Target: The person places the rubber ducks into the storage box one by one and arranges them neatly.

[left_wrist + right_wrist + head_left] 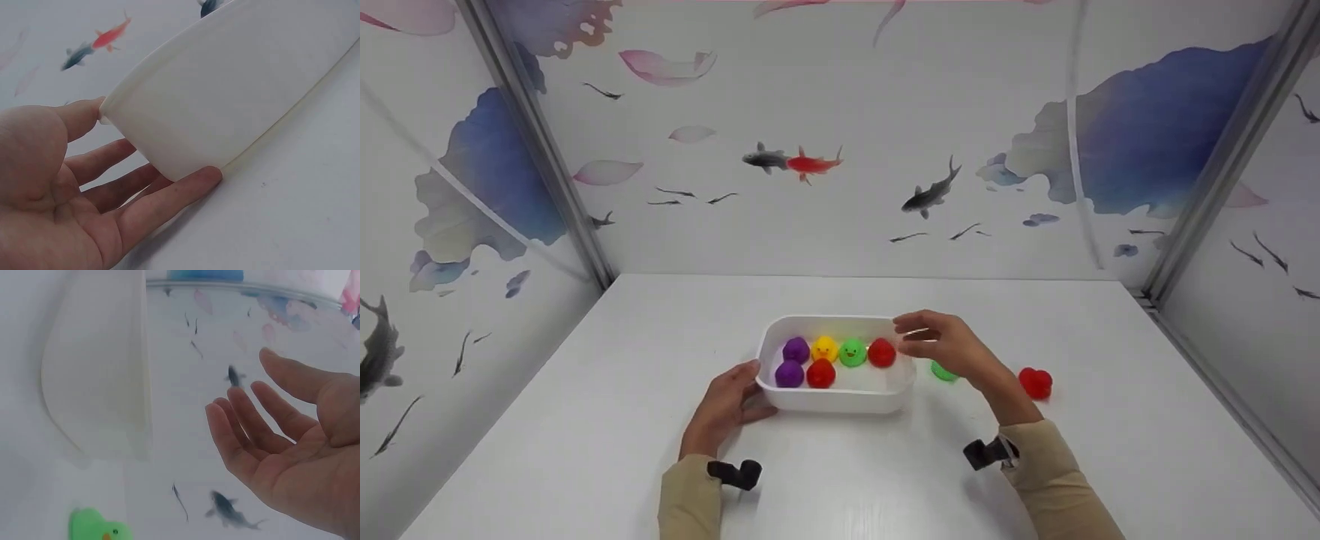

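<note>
A white plastic box (840,402) stands on the table and holds small rubber ducks: two purple ducks (790,373), a yellow duck (824,349), a green duck (853,352) and two red ducks (882,352). My left hand (725,400) grips the box's left end. In the left wrist view, the thumb (84,117) lies at the rim of the box (225,84) and the fingers (169,205) reach its underside. Over the right end hovers my right hand (949,345), holding nothing. Its fingers (228,439) are loosely bent and apart from the box (95,371) in the right wrist view.
Another green duck (943,371) lies on the table right of the box, partly hidden by the right hand. Farther right is a red object (1036,383), probably more ducks. White panels (840,217) with painted fish and petals enclose the table (607,420) at the back and sides.
</note>
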A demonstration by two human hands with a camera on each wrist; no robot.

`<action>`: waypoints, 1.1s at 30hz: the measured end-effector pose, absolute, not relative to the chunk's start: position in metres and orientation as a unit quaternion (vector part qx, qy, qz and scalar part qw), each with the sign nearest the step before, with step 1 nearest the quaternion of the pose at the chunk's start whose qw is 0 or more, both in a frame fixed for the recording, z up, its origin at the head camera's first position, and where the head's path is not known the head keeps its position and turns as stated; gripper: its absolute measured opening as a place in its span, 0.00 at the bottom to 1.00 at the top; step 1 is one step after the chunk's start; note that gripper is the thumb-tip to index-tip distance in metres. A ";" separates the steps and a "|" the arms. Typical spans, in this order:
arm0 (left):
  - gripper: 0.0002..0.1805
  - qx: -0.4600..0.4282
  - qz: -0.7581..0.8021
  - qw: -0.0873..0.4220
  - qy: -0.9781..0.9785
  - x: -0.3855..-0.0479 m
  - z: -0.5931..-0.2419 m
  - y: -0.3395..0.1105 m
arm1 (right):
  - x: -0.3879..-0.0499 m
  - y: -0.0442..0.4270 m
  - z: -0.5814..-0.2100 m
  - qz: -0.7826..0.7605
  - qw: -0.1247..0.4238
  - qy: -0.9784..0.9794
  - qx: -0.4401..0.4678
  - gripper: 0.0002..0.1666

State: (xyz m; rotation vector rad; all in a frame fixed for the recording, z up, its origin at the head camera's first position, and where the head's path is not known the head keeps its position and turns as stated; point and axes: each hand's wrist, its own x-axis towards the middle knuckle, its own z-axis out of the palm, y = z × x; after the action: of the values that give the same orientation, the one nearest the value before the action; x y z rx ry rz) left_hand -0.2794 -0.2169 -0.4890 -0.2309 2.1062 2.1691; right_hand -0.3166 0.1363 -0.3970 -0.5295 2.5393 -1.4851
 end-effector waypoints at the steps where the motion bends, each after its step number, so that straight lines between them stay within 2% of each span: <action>1: 0.29 -0.080 0.713 0.055 0.694 -0.280 -0.488 -0.217 | -0.319 0.142 -0.398 -0.492 0.073 0.849 -0.178 0.28; 11: 0.30 -0.088 0.702 0.053 0.705 -0.280 -0.488 -0.217 | -0.338 0.191 -0.412 -0.476 0.052 0.856 -0.195 0.39; 20: 0.31 -0.100 0.703 0.051 0.702 -0.280 -0.488 -0.215 | -0.348 0.207 -0.430 -0.479 0.078 0.862 -0.147 0.36; 28: 0.31 -0.086 0.710 0.048 0.698 -0.278 -0.488 -0.216 | -0.358 0.209 -0.446 -0.473 0.069 0.869 -0.126 0.26; 33: 0.31 -0.085 0.710 0.047 0.698 -0.279 -0.489 -0.215 | -0.360 0.213 -0.454 -0.460 0.081 0.877 -0.114 0.26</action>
State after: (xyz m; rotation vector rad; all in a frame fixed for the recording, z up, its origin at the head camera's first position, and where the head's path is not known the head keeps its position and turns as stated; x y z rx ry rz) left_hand -0.2792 -0.2155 -0.4892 -0.2583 2.1281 2.1656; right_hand -0.3596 0.2130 -0.4540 -0.3400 2.6214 -1.3764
